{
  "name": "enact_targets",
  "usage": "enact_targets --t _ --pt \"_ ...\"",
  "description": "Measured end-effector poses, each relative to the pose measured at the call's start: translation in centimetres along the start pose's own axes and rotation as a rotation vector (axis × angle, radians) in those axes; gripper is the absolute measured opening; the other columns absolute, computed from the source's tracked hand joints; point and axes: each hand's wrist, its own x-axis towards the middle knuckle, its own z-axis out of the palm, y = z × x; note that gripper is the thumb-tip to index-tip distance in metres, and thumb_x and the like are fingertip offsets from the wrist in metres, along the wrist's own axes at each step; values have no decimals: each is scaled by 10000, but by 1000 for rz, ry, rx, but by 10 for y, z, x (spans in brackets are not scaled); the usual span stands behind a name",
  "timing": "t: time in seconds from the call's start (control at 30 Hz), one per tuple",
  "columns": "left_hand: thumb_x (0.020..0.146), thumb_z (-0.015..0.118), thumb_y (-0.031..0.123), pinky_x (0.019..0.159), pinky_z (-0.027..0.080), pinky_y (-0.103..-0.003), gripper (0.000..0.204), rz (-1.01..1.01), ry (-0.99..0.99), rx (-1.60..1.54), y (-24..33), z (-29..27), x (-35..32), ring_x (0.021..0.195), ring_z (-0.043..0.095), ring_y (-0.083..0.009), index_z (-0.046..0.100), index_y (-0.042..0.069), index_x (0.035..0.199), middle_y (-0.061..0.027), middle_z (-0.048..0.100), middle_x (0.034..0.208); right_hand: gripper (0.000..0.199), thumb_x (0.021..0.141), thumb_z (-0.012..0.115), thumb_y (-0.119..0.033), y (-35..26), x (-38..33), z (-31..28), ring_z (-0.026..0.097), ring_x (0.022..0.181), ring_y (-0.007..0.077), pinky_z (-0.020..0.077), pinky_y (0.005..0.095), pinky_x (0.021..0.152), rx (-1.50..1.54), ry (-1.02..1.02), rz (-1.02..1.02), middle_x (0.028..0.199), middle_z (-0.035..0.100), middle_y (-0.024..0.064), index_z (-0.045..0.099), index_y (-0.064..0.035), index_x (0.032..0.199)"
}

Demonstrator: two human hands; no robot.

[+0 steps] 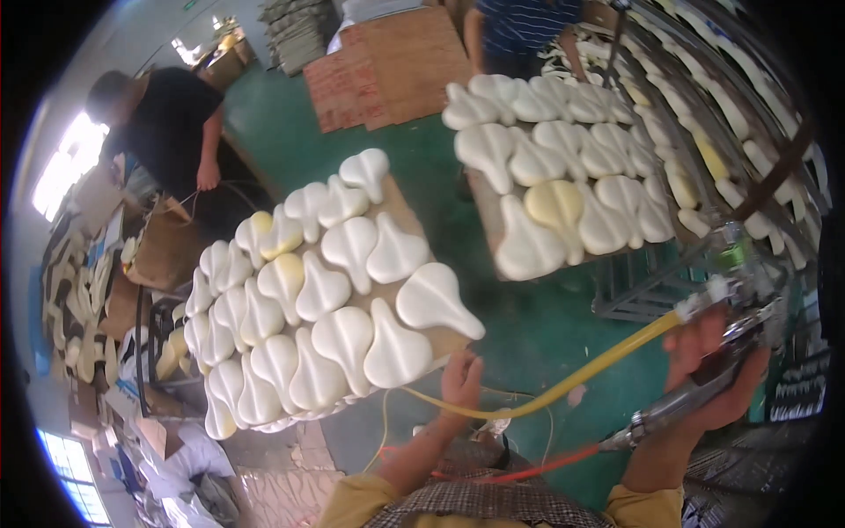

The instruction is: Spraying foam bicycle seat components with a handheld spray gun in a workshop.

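The right hand [717, 374] is nearest, closed around the grip of a metal spray gun [704, 387] held off to the right, well apart from the pads. A yellow hose [563, 383] and a thinner red hose [546, 464] sag from the gun across the person's front. The left hand [461, 380] is at the near right corner of the nearer board [414, 211], fingers curled against its edge just below the closest white seat pad [398, 348]; whether it grips the board or only rests there I cannot tell.

That board is packed with white saddle-shaped pads, a couple yellowish [283, 275]. I see no wet coat or marks on any, so the spraying looks hardly begun, as a judgement only. A second full board [482, 207] waits beyond, across the green floor [528, 326].
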Motion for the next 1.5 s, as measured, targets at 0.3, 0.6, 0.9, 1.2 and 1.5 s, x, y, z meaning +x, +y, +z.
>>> enact_targets --t 0.3,0.6,0.9,1.2,1.5 --pt "840 604 218 796 449 -427 283 64 -121 505 -66 -160 -56 939 567 -326 553 41 1055 -177 573 983 471 918 354 -480 7 20 83 501 715 212 441 405 747 -373 93 31 849 493 90 491 -30 901" --pt "862 520 238 680 474 -445 211 101 -357 573 -62 -180 -32 778 609 -338 628 57 868 -159 635 812 661 740 735 -350 46 -52 16 591 702 181 472 301 661 -617 -225 621 804 608 101 490 33 1219" --pt "827 546 309 997 314 -529 339 324 -314 1081 -107 14 139 1220 408 -286 598 90 1082 -127 558 1175 584 748 740 -257 12 -79 -45 610 705 192 489 317 652 -795 5 792 802 612 101 497 51 1181" --pt "912 458 317 958 323 -590 321 120 -527 1268 -134 -26 123 1193 451 -250 641 83 1032 -105 602 1092 604 758 727 -283 -15 -81 -83 617 710 186 503 313 663 -783 41 794 806 619 110 483 54 1196" --pt "934 296 590 1055 270 -384 676 -237 -997 -363 -23 73 -23 1237 403 -227 465 61 1321 -120 498 1278 500 854 581 -371 40 -3 -30 593 681 221 500 376 686 -479 -148 256 852 587 137 512 64 1092"
